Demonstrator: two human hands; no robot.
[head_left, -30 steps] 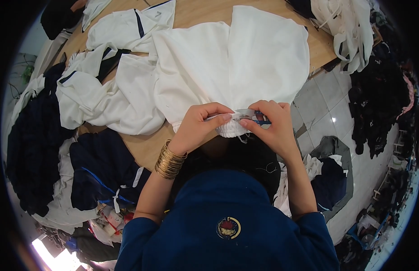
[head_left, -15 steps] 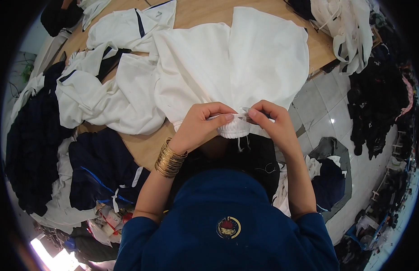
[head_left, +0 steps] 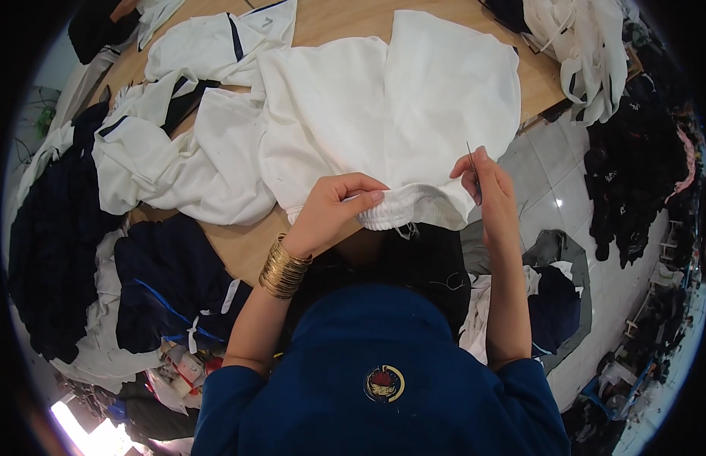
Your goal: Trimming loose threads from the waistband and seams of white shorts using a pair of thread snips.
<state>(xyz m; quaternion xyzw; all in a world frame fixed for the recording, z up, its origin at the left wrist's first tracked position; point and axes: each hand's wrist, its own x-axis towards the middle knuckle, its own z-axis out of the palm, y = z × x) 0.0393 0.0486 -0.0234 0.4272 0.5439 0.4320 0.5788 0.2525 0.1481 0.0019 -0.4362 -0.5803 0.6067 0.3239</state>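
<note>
White shorts (head_left: 391, 106) lie spread over the table, their gathered elastic waistband (head_left: 387, 211) at the edge nearest me. My left hand (head_left: 334, 209) pinches that waistband at its left part, thumb on top. Raised at the waistband's right end is my right hand (head_left: 490, 190), closed around slim, pointed thread snips (head_left: 475, 166) whose tip points away from me. The lower part of the snips is hidden in the fingers. Loose white threads (head_left: 406, 230) hang below the middle of the waistband.
More white garments (head_left: 193, 159) are heaped left on the wooden table (head_left: 341, 23). Navy clothes (head_left: 170, 285) hang at the near left. White pieces (head_left: 581, 53) drape over the far right corner. A grey bag (head_left: 569, 304) with clothes stands on the tiled floor (head_left: 531, 171).
My right hand has moved right and away from the waistband's middle, lifting the snips. The waistband now shows more openly between my hands; my left hand has shifted slightly left.
</note>
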